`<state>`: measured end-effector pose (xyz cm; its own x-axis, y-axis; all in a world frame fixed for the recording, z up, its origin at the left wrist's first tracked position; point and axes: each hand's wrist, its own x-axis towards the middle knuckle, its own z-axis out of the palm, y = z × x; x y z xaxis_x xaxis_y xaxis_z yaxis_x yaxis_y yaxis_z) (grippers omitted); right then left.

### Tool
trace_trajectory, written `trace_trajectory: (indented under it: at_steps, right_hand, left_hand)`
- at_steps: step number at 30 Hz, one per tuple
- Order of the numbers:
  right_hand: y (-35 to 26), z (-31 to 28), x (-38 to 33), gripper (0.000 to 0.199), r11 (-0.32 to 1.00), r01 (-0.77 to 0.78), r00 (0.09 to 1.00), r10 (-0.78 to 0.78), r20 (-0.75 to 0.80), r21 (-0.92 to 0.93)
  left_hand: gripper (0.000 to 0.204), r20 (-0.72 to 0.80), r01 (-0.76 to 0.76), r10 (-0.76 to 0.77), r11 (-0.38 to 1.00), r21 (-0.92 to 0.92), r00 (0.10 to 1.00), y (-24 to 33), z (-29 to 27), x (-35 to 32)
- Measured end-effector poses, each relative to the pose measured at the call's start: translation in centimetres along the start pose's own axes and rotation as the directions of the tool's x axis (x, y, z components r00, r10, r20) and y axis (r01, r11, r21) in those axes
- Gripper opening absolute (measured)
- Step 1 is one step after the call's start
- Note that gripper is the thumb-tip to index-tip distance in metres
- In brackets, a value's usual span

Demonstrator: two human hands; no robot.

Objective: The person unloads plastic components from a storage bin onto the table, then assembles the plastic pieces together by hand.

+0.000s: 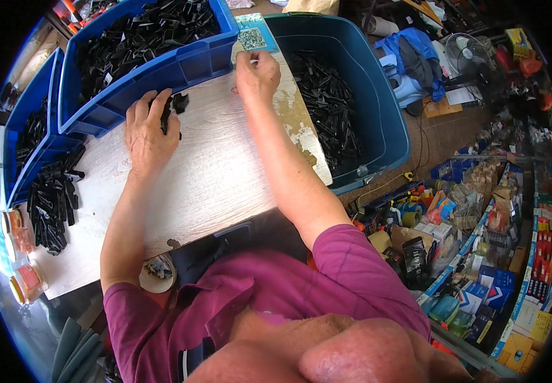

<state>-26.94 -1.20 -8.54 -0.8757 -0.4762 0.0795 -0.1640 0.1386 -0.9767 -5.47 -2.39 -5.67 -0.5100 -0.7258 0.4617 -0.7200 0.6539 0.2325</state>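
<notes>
My left hand (pixel 150 134) rests on the white wood-grain board, its fingers bent around a few small black plastic parts (pixel 178 104). Some of these parts show between thumb and forefinger; the palm hides the rest. Over the board's right edge, my right hand (pixel 258 75) has its fingers curled together. Whatever those fingers may hold is hidden. Just beyond the left hand stands a large blue bin (pixel 154 75) heaped with black plastic parts. To the right of the right hand, a deep dark-teal tub (pixel 387 115) holds many long black pieces.
A narrower blue bin (pixel 32 156) stands at far left, beside a pile of black strips (pixel 52 203) on the board (pixel 209 153). Two lidded jars (pixel 28 281) sit at the board's left edge. Below it is a small round container (pixel 158 273). Crowded shelves (pixel 480 255) line the right.
</notes>
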Motion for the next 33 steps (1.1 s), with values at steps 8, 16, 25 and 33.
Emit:
trace_trajectory:
  at_steps: [8, 16, 25, 33]
  right_hand:
    - [-0.2, 0.2, -0.2, 0.028, 1.0, -0.01, 1.0, 0.011, 0.009, -0.023]
    - [-0.7, -0.9, -0.1, 0.03, 0.998, -0.043, 0.999, 0.043, 0.011, -0.052]
    - [-0.5, -0.5, 0.1, 0.03, 0.996, -0.04, 0.999, 0.041, 0.014, -0.073]
    - [-0.4, -0.5, 0.1, 0.029, 0.998, -0.048, 0.999, 0.048, 0.003, -0.046]
  left_hand:
    - [0.034, -0.22, -0.125, 0.072, 0.963, -0.239, 0.973, -0.4, -1.2, 0.3]
    - [0.032, -0.275, -0.125, 0.104, 0.99, -0.061, 0.956, -3.1, -6.5, 9.1]
    - [0.074, 0.491, -0.129, 0.182, 0.982, -0.14, 0.852, -8.9, -1.9, 17.3]
    - [0.064, 0.428, -0.159, 0.092, 0.979, 0.125, 0.899, -7.1, -0.4, 18.0]
